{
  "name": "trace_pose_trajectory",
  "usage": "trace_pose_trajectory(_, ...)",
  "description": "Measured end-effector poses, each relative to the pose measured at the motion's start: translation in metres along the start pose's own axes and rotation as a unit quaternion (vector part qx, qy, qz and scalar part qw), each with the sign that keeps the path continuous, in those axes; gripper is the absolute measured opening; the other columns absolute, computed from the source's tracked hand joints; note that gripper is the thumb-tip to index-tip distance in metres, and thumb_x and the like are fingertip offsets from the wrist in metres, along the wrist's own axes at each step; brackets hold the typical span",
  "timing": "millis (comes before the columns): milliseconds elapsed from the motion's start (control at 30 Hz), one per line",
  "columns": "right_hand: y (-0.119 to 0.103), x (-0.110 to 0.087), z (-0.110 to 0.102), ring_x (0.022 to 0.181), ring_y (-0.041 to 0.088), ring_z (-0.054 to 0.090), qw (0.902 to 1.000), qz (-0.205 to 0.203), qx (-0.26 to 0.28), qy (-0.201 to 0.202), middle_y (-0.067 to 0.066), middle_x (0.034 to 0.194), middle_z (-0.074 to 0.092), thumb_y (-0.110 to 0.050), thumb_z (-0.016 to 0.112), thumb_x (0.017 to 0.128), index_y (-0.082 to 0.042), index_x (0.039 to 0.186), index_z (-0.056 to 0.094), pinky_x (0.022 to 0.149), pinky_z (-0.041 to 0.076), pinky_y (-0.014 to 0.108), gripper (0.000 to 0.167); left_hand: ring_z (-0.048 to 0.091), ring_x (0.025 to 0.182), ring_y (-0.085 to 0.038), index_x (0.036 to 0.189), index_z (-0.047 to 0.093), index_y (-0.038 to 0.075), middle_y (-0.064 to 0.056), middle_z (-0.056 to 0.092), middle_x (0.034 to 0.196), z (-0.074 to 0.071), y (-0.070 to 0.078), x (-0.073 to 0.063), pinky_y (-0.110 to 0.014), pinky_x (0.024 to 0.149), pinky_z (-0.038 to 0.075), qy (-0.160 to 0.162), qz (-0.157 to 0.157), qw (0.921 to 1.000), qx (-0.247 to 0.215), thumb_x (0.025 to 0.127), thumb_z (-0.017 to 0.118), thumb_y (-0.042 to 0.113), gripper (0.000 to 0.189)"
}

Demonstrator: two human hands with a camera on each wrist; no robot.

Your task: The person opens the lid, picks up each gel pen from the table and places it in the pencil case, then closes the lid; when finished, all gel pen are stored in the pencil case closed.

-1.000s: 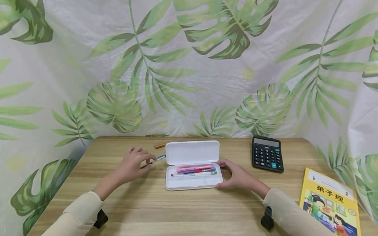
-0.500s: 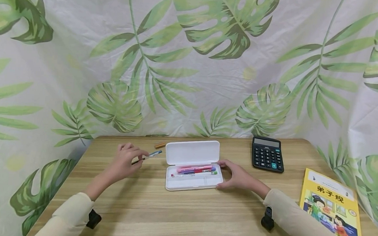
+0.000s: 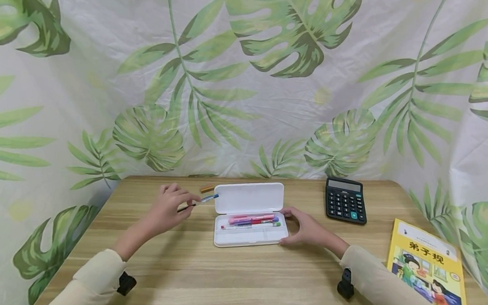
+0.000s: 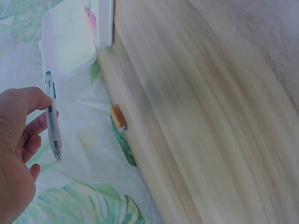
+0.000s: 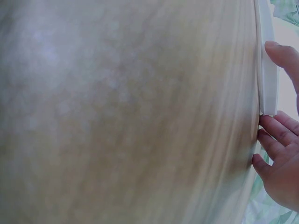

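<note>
My left hand point(image 3: 169, 209) pinches a clear-barrelled pen point(image 4: 52, 123) with a blue-green end between thumb and fingers. It holds the pen above the table, left of an open white pencil case point(image 3: 231, 241). In the head view the pen's blue end points toward the case's raised lid point(image 3: 248, 198). Several pink, red and purple pens point(image 3: 252, 219) lie together inside the case, along with a clear one with a green end. My right hand point(image 3: 306, 227) grips the case's right end, thumb at the front edge; in the right wrist view, the fingers touch its end point(image 5: 267, 88).
A small orange-brown item point(image 3: 207, 188) lies behind my left hand near the table's back edge. At the back right is a black calculator point(image 3: 346, 200). A yellow book point(image 3: 429, 271) lies at the right, beside my right sleeve. A leaf-print cloth point(image 3: 247, 101) hangs behind the table.
My left hand first drew left with the pen, away from the case, then came a little back to the right. My right hand and the case stay in place.
</note>
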State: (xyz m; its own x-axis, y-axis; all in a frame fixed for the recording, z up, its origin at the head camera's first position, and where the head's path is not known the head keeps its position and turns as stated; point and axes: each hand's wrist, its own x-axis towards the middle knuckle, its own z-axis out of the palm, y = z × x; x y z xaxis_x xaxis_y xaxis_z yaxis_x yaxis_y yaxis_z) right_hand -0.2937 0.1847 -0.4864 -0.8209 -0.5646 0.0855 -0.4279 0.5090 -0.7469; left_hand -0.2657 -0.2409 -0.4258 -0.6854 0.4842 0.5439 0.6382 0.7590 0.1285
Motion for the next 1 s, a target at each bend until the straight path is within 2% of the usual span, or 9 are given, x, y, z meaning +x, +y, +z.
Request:
trace_pose_trajectory(433, 0.003, 0.002, 0.002, 0.132, 0.03, 0.055, 1.0, 0.002, 0.009, -0.002, 0.011, 0.134, 0.063, -0.03, 0.093, 0.071, -0.003, 0.138, 0.053, 0.116, 0.036, 0.051, 0.083, 0.047, 0.083, -0.015, 0.102, 0.078, 0.016, 0.006, 0.069, 0.083, 0.024, 0.028, 0.024, -0.04, 0.079, 0.029, -0.01, 0.037, 0.9989, -0.025, 0.084, 0.078, 0.006, 0.021)
trace_pose_trajectory(567, 0.004, 0.001, 0.002, 0.131, 0.031, 0.056, 1.0, -0.001, 0.009, -0.001, 0.012, 0.134, 0.063, -0.03, 0.093, 0.071, -0.002, 0.138, 0.053, 0.115, 0.036, 0.051, 0.083, 0.046, 0.085, -0.016, 0.102, 0.077, 0.016, 0.005, 0.07, 0.085, 0.035, 0.037, 0.033, -0.044, 0.084, 0.033, -0.024, 0.046, 0.998, -0.036, 0.085, 0.077, 0.005, 0.021)
trace_pose_trajectory(800, 0.004, 0.001, 0.001, 0.132, 0.031, 0.055, 0.9999, 0.004, 0.012, -0.003, 0.012, 0.134, 0.063, -0.03, 0.093, 0.072, -0.003, 0.139, 0.052, 0.116, 0.036, 0.051, 0.083, 0.051, 0.088, -0.02, 0.1, 0.077, 0.015, 0.0, 0.071, 0.087, 0.056, 0.051, 0.045, -0.051, 0.089, 0.038, -0.024, 0.079, 0.9953, -0.05, 0.083, 0.078, 0.005, 0.019)
trace_pose_trajectory(1000, 0.002, 0.001, 0.001, 0.133, 0.031, 0.055, 0.9999, 0.003, 0.01, -0.004, 0.013, 0.136, 0.063, -0.03, 0.092, 0.072, -0.002, 0.14, 0.051, 0.116, 0.036, 0.052, 0.083, 0.051, 0.089, -0.02, 0.101, 0.077, 0.016, 0.001, 0.072, 0.089, 0.071, 0.06, 0.052, -0.051, 0.095, 0.037, -0.049, 0.083, 0.9938, -0.055, 0.084, 0.079, 0.008, 0.018)
